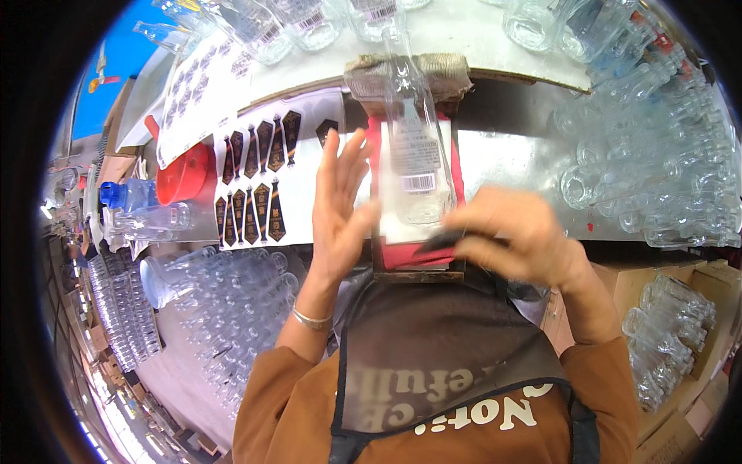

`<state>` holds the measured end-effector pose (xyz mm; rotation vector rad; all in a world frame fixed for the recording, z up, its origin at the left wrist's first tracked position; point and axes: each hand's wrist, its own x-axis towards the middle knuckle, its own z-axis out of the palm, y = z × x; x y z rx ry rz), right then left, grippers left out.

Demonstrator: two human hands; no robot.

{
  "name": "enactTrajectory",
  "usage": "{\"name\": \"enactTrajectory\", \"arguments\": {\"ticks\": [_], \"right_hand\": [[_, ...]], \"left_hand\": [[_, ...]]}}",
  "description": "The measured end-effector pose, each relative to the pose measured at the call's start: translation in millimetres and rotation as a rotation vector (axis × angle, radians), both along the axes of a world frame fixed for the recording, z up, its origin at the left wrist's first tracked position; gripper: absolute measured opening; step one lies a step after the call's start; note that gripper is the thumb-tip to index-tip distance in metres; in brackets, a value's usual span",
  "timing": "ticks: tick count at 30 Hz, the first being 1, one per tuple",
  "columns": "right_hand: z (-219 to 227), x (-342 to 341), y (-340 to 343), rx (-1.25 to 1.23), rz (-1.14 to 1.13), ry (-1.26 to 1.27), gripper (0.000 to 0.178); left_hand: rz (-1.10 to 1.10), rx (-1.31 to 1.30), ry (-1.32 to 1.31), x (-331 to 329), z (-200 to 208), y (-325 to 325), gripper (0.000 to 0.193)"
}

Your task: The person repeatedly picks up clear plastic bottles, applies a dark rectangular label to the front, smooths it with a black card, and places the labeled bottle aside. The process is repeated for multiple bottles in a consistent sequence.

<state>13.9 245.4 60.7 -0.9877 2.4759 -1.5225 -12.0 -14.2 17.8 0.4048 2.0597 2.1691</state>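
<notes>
A clear glass bottle (410, 100) lies on its back, neck pointing away from me, in a wooden stand (379, 272) padded with white and red cloth. Its neck rests on a rolled, worn cloth (359, 75). A printed label with a barcode shows on the bottle's body. My left hand (342, 205) is held up beside the bottle's left side, fingers outstretched and holding nothing. Near the bottle's base, my right hand (518, 236), smeared by motion, grips a small black flat piece (440, 243) whose exact kind I cannot make out.
Left of the stand lies a sheet of dark tie-shaped stickers (255, 174), with a red bowl (185, 174) and a blue-capped bottle (127, 196) beyond it. Many glass bottles (649, 162) crowd the right. More fill the lower left and a cardboard box (707, 282).
</notes>
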Motion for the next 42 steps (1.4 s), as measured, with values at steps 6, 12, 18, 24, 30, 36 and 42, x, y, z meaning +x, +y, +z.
{"name": "enactTrajectory", "arguments": {"ticks": [6, 12, 18, 24, 30, 36, 42], "right_hand": [[6, -67, 29, -0.745, -0.385, -0.489, 0.029], [72, -64, -4, -0.112, -0.325, -0.307, 0.038], [108, -48, -8, -0.044, -0.323, -0.065, 0.020], [175, -146, 24, 0.150, -0.549, 0.438, 0.041], [138, -221, 19, 0.269, -0.644, 0.360, 0.048], [134, -220, 22, 0.204, -0.708, 0.679, 0.042], [161, -202, 86, 0.744, -0.985, 0.848, 0.041]], "left_hand": [[0.032, -0.002, -0.248, -51, 2, 46, 0.075], [-0.067, -0.111, 0.070, -3, 33, 55, 0.092], [-0.003, 0.025, 0.165, 10, 37, 28, 0.087], [-0.002, -0.006, 0.112, 4, 23, 19, 0.072], [0.010, -0.026, 0.044, 0, 15, 12, 0.069], [0.078, -0.001, -0.019, -5, 11, 8, 0.065], [0.030, 0.026, -0.008, 2, 17, 21, 0.064]]}}
